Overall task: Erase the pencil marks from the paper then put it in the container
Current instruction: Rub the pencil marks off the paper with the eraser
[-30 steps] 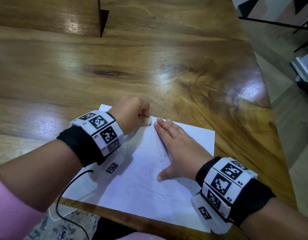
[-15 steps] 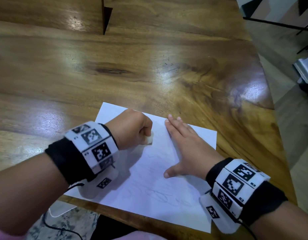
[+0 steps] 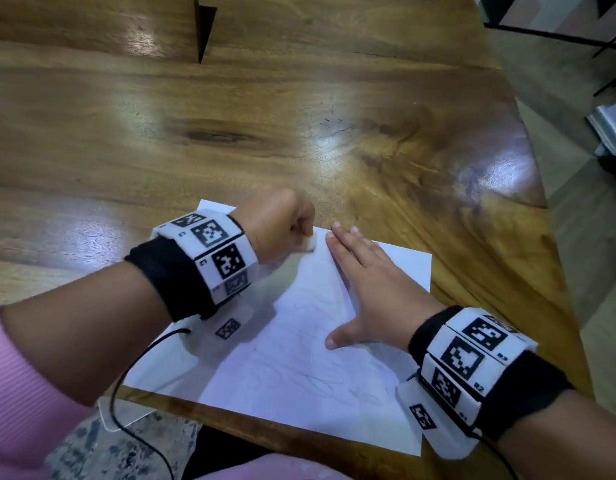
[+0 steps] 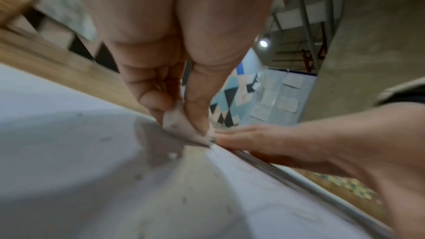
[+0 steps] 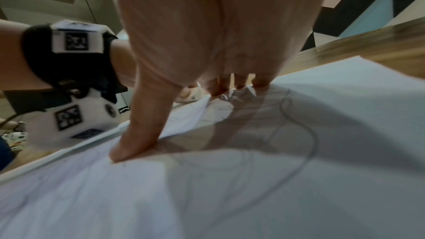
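A white sheet of paper (image 3: 292, 362) with faint pencil lines lies at the near edge of the wooden table (image 3: 299, 109). My left hand (image 3: 282, 223) pinches a small white eraser (image 3: 308, 244) and presses it on the sheet near its far edge. The left wrist view shows the eraser (image 4: 184, 130) between thumb and fingers of my left hand (image 4: 181, 86), touching the paper (image 4: 92, 179). My right hand (image 3: 372, 289) lies flat on the sheet, fingers straight, just right of the eraser. In the right wrist view my right hand (image 5: 207, 52) presses the paper (image 5: 299, 170). No container is in view.
The table's right edge (image 3: 542, 209) drops to a tiled floor. A black cable (image 3: 126, 386) runs from the left wrist band over the near table edge. A dark notch (image 3: 204, 29) cuts into the table at the far side.
The left hand with the eraser has rubbed toward me and back to the sheet's far edge. The right hand has stayed flat on the paper.
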Motion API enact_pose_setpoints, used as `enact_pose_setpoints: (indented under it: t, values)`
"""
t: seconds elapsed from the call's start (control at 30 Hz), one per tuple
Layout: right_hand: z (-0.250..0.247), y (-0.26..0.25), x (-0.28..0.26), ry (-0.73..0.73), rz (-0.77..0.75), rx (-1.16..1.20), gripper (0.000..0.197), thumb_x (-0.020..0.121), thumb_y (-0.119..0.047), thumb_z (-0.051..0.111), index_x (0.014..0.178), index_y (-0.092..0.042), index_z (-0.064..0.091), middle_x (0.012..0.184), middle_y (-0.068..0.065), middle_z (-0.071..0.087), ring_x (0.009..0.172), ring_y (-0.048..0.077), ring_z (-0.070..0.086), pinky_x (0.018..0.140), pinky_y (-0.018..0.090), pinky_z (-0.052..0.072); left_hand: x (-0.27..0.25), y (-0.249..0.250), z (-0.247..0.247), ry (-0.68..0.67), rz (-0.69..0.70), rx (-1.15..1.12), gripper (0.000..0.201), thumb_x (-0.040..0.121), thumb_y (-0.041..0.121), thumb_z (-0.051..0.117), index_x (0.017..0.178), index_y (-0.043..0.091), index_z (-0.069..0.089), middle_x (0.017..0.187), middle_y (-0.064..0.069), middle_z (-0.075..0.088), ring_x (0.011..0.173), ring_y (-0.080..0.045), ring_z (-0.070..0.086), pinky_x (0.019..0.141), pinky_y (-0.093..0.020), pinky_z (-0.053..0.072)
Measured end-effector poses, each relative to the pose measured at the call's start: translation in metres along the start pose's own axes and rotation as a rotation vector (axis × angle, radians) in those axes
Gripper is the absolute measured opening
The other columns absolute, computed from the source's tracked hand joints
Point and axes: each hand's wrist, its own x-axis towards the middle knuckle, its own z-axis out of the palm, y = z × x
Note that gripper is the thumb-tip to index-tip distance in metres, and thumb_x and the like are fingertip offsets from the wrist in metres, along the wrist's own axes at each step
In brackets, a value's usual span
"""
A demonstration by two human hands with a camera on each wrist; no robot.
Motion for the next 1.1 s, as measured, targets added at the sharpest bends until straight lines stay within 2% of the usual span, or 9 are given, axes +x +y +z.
enact_pose_setpoints:
  t: [0.07, 0.13, 0.23, 0.33, 0.43, 0.6, 0.77, 1.0, 1.1]
  values:
    - [0.0, 0.0, 0.0, -0.001, 0.0, -0.005, 0.134, 0.061, -0.054, 0.08, 0.149, -0.02, -0.016, 0.153, -0.013, -0.027, 0.14, 0.005, -0.024, 0.11, 0.017, -0.012, 0.001, 0.001, 0.001, 0.062, -0.013, -0.022, 0.004, 0.072, 0.01, 0.069, 0.075, 0.008, 0.067, 0.07, 0.002, 0.055, 0.068, -0.014, 0.049, 0.052, -0.02, 0.032]
    - [0.0, -0.001, 0.0, -0.001, 0.003, -0.004, 0.134, 0.061, -0.054, 0.08, 0.149, -0.02, -0.016, 0.153, -0.013, -0.027, 0.141, 0.005, -0.024, 0.109, 0.016, -0.012, -0.011, -0.001, 0.005, -0.031, 0.026, -0.041, 0.006, 0.072, 0.014, 0.07, 0.069, 0.012, 0.065, 0.067, 0.002, 0.055, 0.06, -0.012, 0.047, 0.051, -0.01, 0.032]
    - [0.0, -0.001, 0.0, -0.002, 0.004, -0.009, 0.134, 0.061, -0.053, 0.08, 0.149, -0.02, -0.016, 0.154, -0.013, -0.027, 0.141, 0.005, -0.023, 0.108, 0.016, -0.013, -0.023, -0.002, 0.01, -0.196, 0.06, -0.003, 0.008, 0.072, 0.019, 0.071, 0.071, 0.015, 0.065, 0.068, 0.003, 0.057, 0.061, -0.011, 0.049, 0.053, -0.008, 0.033]
    - [0.0, -0.002, 0.0, -0.006, 0.009, -0.018, 0.135, 0.061, -0.054, 0.08, 0.148, -0.02, -0.017, 0.153, -0.013, -0.028, 0.14, 0.005, -0.024, 0.106, 0.015, -0.014, -0.008, -0.002, 0.003, -0.049, 0.01, -0.006, 0.006, 0.072, 0.014, 0.07, 0.074, 0.011, 0.065, 0.066, 0.004, 0.052, 0.07, -0.018, 0.051, 0.052, -0.024, 0.03]
    - [0.0, -0.001, 0.001, 0.003, 0.011, -0.017, 0.135, 0.06, -0.054, 0.08, 0.149, -0.021, -0.016, 0.153, -0.014, -0.027, 0.14, 0.004, -0.024, 0.106, 0.015, -0.014, -0.003, -0.002, 0.001, 0.048, 0.0, -0.016, 0.009, 0.073, 0.012, 0.068, 0.069, 0.014, 0.061, 0.061, 0.007, 0.048, 0.068, -0.018, 0.048, 0.055, -0.024, 0.027]
    - [0.001, -0.001, 0.001, -0.003, 0.013, -0.012, 0.135, 0.06, -0.053, 0.08, 0.149, -0.022, -0.017, 0.153, -0.014, -0.028, 0.14, 0.004, -0.024, 0.107, 0.015, -0.011, -0.026, -0.005, 0.007, -0.26, 0.049, 0.024, 0.007, 0.073, 0.02, 0.07, 0.074, 0.019, 0.063, 0.075, 0.0, 0.062, 0.07, -0.015, 0.051, 0.058, -0.013, 0.034]
    - [0.002, 0.0, 0.002, 0.004, -0.002, -0.014, 0.133, 0.06, -0.053, 0.08, 0.148, -0.029, -0.017, 0.153, -0.014, -0.027, 0.141, 0.006, -0.024, 0.112, 0.02, -0.005, -0.009, -0.012, -0.013, 0.034, -0.09, -0.102, 0.016, 0.072, 0.013, 0.072, 0.087, 0.014, 0.066, 0.064, 0.002, 0.058, 0.056, -0.012, 0.047, 0.048, -0.007, 0.032]
    - [0.002, -0.001, 0.003, -0.01, -0.002, -0.034, 0.129, 0.061, -0.054, 0.08, 0.147, -0.035, -0.014, 0.153, -0.013, -0.029, 0.14, 0.008, -0.026, 0.112, 0.023, -0.005, -0.022, -0.018, 0.001, 0.036, -0.041, -0.044, 0.008, 0.073, 0.016, 0.07, 0.076, 0.009, 0.067, 0.072, -0.003, 0.061, 0.067, -0.017, 0.049, 0.053, -0.006, 0.029]
    - [0.002, -0.002, 0.003, -0.013, 0.005, -0.035, 0.128, 0.062, -0.052, 0.08, 0.147, -0.036, -0.014, 0.153, -0.013, -0.029, 0.14, 0.008, -0.026, 0.112, 0.023, -0.004, -0.043, -0.02, 0.008, -0.137, 0.047, -0.018, 0.005, 0.07, 0.016, 0.069, 0.069, 0.012, 0.066, 0.066, -0.001, 0.061, 0.062, -0.015, 0.05, 0.054, -0.007, 0.032]
